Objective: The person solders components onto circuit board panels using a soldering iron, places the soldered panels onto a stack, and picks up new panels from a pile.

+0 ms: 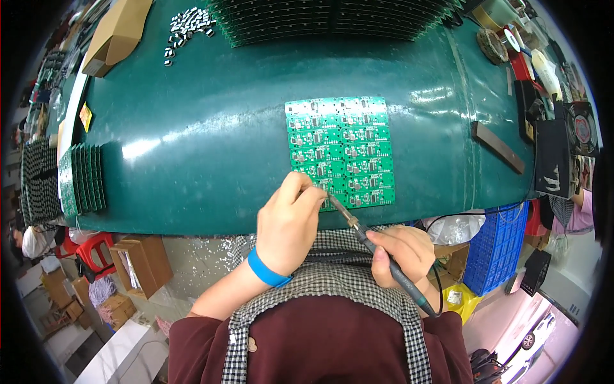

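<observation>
A green circuit board panel (369, 150), divided into rows of small repeated boards, lies flat near the front edge of the table. My right hand (404, 255) grips a soldering iron (403, 279) like a pen, its tip meeting the panel's lower left part. Close beside that tip, the fingers of my left hand (289, 221) are pinched together over the panel's lower left corner. Whatever they hold, if anything, is too small or hidden to make out. A blue band (265, 270) circles my left wrist.
Stacked green boards (332, 22) stand at the far edge, with more boards (82, 179) upright at left. Small metallic parts (190, 24) lie near a cardboard box (118, 35). At right are a dark bar (497, 147) and a black box (553, 157). The iron's cable loops beside my right forearm.
</observation>
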Motion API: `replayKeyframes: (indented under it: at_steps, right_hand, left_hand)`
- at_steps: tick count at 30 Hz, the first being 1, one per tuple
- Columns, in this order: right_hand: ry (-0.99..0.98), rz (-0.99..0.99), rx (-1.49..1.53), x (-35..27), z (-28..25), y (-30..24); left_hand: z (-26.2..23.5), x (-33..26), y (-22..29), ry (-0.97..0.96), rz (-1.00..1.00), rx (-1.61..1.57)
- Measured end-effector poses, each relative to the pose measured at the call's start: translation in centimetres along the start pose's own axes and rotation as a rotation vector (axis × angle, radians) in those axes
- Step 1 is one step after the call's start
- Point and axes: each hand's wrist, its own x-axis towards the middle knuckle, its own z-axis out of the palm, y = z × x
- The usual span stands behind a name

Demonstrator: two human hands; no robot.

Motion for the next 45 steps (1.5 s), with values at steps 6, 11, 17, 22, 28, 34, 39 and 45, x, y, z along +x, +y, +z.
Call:
replayKeyframes:
  at_steps: [6,11,17,22,28,34,39,45]
  right_hand:
    - [0.018,-0.01,0.006,-1.0,-0.4,-0.3]
    - [0.011,-0.006,0.004,-0.9,-0.1,-0.2]
    - [0.006,-0.014,0.001,-1.0,-0.1,-0.5]
    - [-0.007,-0.018,-0.003,-1.2,-0.2,-0.6]
    - [0.093,-0.003,0.031,-1.2,-0.6,-0.1]
    - [0.017,0.01,0.04,-0.6,-0.5,0.2]
    - [-0.023,-0.003,0.038,-0.5,-0.4,0.4]
    - [0.028,-0.003,0.002,-0.5,-0.9,0.4]
  left_hand:
    - [-0.4,-1.0,0.4,-0.028,-0.117,-0.048]
    - [0.1,-1.2,0.0,-0.012,-0.07,-0.033]
    - [0.4,-1.1,-0.1,0.017,-0.013,-0.03]
    - [0.0,-1.3,-0.2,-0.009,0.041,-0.008]
    - [-1.1,-1.0,-0.4,0.078,-0.012,0.013]
    - [-1.0,-0.4,-0.1,-0.042,-0.092,-0.094]
    - [-0.7,-0.4,-0.8,-0.078,-0.007,-0.118]
    - [-1.9,-0.2,-0.5,0.0,-0.138,-0.034]
